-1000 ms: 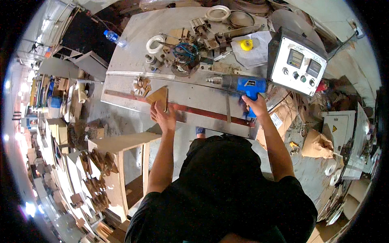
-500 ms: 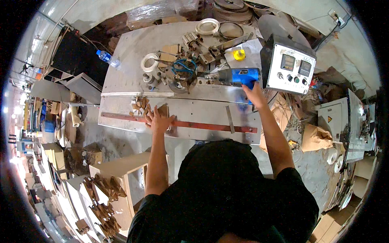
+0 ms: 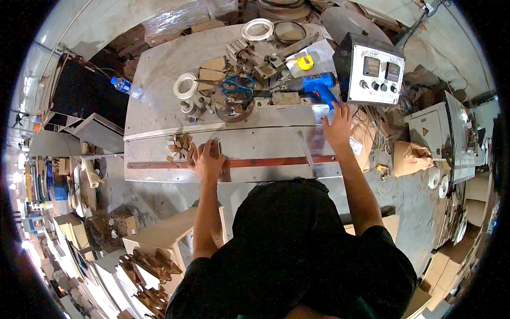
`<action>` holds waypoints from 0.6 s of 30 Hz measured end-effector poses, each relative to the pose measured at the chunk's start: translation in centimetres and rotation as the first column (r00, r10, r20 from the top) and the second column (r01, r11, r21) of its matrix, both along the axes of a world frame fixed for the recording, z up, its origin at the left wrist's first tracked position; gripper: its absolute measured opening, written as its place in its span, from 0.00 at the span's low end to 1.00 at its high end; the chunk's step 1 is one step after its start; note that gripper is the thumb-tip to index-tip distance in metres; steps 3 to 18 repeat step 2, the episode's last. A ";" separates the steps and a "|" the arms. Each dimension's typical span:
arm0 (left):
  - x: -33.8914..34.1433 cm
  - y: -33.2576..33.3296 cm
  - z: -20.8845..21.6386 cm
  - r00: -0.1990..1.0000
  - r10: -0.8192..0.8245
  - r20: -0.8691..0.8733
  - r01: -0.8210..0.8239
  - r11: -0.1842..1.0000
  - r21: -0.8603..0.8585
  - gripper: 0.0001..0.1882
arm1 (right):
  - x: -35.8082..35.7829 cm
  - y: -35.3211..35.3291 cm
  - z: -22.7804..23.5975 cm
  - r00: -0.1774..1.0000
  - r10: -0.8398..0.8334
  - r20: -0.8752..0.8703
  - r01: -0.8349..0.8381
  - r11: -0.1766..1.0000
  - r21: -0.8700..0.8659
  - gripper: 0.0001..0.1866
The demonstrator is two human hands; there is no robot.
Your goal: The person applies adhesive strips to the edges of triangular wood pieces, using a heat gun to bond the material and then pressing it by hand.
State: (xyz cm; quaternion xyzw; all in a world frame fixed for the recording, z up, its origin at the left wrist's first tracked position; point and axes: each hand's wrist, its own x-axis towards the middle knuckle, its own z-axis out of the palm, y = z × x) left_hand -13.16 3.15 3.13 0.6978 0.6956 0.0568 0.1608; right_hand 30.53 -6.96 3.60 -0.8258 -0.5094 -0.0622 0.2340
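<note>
My left hand [image 3: 208,162] rests at the front of the metal table, fingers and thumb curled round a small brown flat piece [image 3: 215,149]. Beside it lies a pile of brown scraps [image 3: 179,147]. A long red strip [image 3: 265,162] runs under that hand along the front edge. My right hand [image 3: 338,130] is open and holds nothing, its fingers spread just below the handle of a blue pistol-shaped power tool [image 3: 317,84]. The tool lies at the table's right side. Between the hands, a short metal strip [image 3: 305,149] lies across the red one.
A control box [image 3: 376,74] stands at the table's right. Blue-handled scissors [image 3: 237,87], metal parts, a white ring [image 3: 186,86] and a yellow tape measure [image 3: 305,62] crowd the far middle. A water bottle [image 3: 121,84] lies at the left. A wooden cabinet [image 3: 164,231] stands near my left elbow.
My right hand has let go of the blue power tool, now lying on the table, and drawn back toward me. My left fingers have curled round the brown piece. The head view has shifted slightly.
</note>
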 end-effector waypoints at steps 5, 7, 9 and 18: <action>-1.1 0.3 -1.1 0.997 -0.052 0.064 0.048 0.997 0.052 0.45 | -2.0 -0.7 0.4 0.992 0.072 -0.103 -0.072 0.997 0.001 0.41; -1.1 0.3 -1.1 0.997 -0.052 0.064 0.048 0.997 0.052 0.45 | -2.0 -0.7 0.4 0.992 0.072 -0.103 -0.072 0.997 0.001 0.41; -1.1 0.3 -1.1 0.997 -0.052 0.064 0.048 0.997 0.052 0.45 | -2.0 -0.7 0.4 0.992 0.072 -0.103 -0.072 0.997 0.001 0.41; -1.1 0.3 -1.1 0.997 -0.052 0.064 0.048 0.997 0.052 0.45 | -2.0 -0.7 0.4 0.992 0.072 -0.103 -0.072 0.997 0.001 0.41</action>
